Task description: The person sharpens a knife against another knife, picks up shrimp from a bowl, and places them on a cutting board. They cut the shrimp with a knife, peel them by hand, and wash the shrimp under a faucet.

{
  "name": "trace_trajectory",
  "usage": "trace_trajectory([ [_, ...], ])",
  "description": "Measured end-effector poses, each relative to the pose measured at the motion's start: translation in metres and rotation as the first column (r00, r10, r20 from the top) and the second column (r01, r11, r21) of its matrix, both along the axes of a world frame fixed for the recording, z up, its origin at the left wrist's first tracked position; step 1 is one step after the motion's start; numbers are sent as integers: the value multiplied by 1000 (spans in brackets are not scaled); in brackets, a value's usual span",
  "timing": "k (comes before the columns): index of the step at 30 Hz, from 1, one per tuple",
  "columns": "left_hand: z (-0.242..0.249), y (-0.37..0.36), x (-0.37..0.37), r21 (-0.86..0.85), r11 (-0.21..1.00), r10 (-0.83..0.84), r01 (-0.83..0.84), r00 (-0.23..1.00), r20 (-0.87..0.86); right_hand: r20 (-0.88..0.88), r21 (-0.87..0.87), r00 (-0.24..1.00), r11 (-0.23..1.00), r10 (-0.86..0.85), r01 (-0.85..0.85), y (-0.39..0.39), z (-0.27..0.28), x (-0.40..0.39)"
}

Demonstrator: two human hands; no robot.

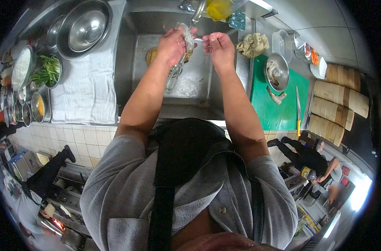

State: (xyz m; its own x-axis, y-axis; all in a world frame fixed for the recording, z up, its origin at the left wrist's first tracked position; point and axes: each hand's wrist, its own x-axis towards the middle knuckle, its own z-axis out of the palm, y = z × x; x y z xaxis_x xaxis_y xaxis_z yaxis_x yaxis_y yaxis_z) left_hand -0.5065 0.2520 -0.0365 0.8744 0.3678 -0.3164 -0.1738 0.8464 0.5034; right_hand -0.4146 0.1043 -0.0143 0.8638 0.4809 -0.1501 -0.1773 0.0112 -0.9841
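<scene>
Over the steel sink [134,62], my left hand [173,45] holds a pale, translucent strip of seafood, perhaps squid [187,37], beneath the tap [198,11]. To its right, my right hand [219,48] has thumb and fingers pinched at a thin strand that stretches toward the piece. Water splashes on the sink floor below. On the green cutting board [278,111] stand a steel bowl [276,72] with grey pieces in it, one loose piece [276,96] and a knife [298,111] with a yellow handle.
A beige cloth [253,45] lies right of the sink. Left are a white towel [86,88], large steel bowls [88,31] and a bowl of greens [46,71]. Wooden blocks [334,104] line the far right. Other people [52,171] stand behind, near a stove with flame.
</scene>
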Motion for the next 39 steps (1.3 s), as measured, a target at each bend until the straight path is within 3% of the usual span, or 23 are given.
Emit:
trace_trajectory([
  [2,-2,-1,0,-6,1000,-6,7,999,39,-20,21,1000,1000,5,-5,2,8,-3],
  [5,-7,-2,3,-21,999,-25,26,996,84,125,-217,982,969,143,-114,6,8,-8],
  [8,2,-8,4,-49,999,-13,17,996,93,126,-370,961,910,248,-187,7,0,-8],
  [16,-7,-7,10,-158,987,59,-26,977,206,166,-232,982,971,90,-50,9,0,-14],
  [20,-5,-14,11,-67,990,134,-127,984,116,379,-177,913,980,149,-87,8,-21,-21],
  [22,-13,-17,11,-49,991,133,-128,983,129,357,-265,917,961,176,-81,6,-15,-21],
  [28,-32,-9,18,-224,973,32,-55,994,-108,411,-349,898,937,158,-6,-1,-12,-22],
  [32,-14,-11,14,-55,992,-125,114,952,-280,325,-334,941,942,96,20,-21,2,-23],
  [35,-32,-11,9,172,956,-189,239,946,-264,290,-275,957,957,-10,94,-46,12,-17],
  [39,-53,-3,10,157,938,-281,309,943,-181,301,-26,931,974,-208,226,-106,46,11],
])
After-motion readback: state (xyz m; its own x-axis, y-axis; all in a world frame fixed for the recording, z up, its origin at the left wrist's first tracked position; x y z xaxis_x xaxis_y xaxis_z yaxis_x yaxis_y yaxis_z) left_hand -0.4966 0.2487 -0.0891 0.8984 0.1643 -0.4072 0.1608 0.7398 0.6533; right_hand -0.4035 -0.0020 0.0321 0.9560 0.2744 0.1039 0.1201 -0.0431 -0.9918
